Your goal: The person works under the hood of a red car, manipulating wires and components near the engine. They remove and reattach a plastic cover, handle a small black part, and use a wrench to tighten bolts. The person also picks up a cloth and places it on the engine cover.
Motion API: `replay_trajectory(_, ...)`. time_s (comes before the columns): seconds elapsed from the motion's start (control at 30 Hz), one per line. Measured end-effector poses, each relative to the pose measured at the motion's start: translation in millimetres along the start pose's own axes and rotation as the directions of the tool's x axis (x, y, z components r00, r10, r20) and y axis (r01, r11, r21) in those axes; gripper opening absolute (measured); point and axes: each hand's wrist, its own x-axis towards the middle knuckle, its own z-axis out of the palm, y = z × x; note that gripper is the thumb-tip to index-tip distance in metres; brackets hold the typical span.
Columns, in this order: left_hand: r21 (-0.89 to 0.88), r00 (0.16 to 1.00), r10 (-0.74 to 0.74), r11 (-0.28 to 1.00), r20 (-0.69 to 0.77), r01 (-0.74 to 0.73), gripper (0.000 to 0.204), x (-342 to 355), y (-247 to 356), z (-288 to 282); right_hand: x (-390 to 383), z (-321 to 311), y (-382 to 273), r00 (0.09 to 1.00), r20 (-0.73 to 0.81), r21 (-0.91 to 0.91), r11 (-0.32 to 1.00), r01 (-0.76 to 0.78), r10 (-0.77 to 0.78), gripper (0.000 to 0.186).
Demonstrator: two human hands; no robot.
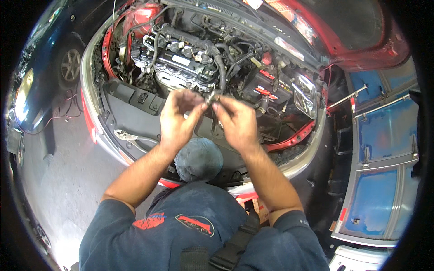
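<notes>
Grey garage floor [83, 180], exposed engine [186, 64]; left hand [177, 119] and right hand [236, 122], fingers pinched nearly closed on small metal part [210, 97] between them; slack pinch could drop it into engine gaps, perhaps beyond reach

Pliers [128, 136] left of hands [175, 121] [238, 123], battery [272, 86] right of engine [186, 67]

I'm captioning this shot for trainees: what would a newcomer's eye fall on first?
Probably the left hand and right hand, meeting mid-picture at a small blurred object. Then the black battery right of the engine, and pliers lying on the dark front panel at left.
</notes>
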Motion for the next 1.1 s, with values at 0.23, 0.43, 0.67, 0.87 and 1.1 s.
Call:
replay_trajectory(0.23, 0.215, 0.904, -0.413, 0.898, 0.11, 0.384, 0.032, 79.7, -65.5, -6.0, 75.4, 37.8, 104.2, 0.987, -0.108, 0.114, 0.988, -0.106, 0.119, 0.023)
replay_trajectory(0.43, 0.218, 0.72, -0.69, 0.716, 0.073, 0.663, 0.037, 83.6, -151.1, -23.5, 75.6, 81.0, 209.0, 0.955, -0.101, 0.088, 0.959, -0.271, 0.279, 0.023)
replay_trajectory(0.67, 0.161, 0.602, -0.799, 0.594, -0.001, 0.788, 0.029, 98.7, -245.3, -38.6, 80.3, 123.5, 302.1, 0.835, 0.081, 0.316, 0.78, -0.54, 0.545, 0.023)
replay_trajectory(0.87, 0.014, 0.437, -0.899, 0.437, 0.021, 0.899, 0.018, 105.3, -321.6, -35.2, 92.0, 146.4, 387.0, 0.666, 0.0, 0.107, 0.663, -0.741, 0.746, 0.026)
replay_trajectory(1.1, 0.181, 0.401, -0.911, 0.381, -0.093, 0.907, 0.018, 113.6, -353.8, -28.1, 109.1, 140.3, 390.5, 0.68, -0.08, -0.27, 0.64, -0.719, 0.729, 0.028)
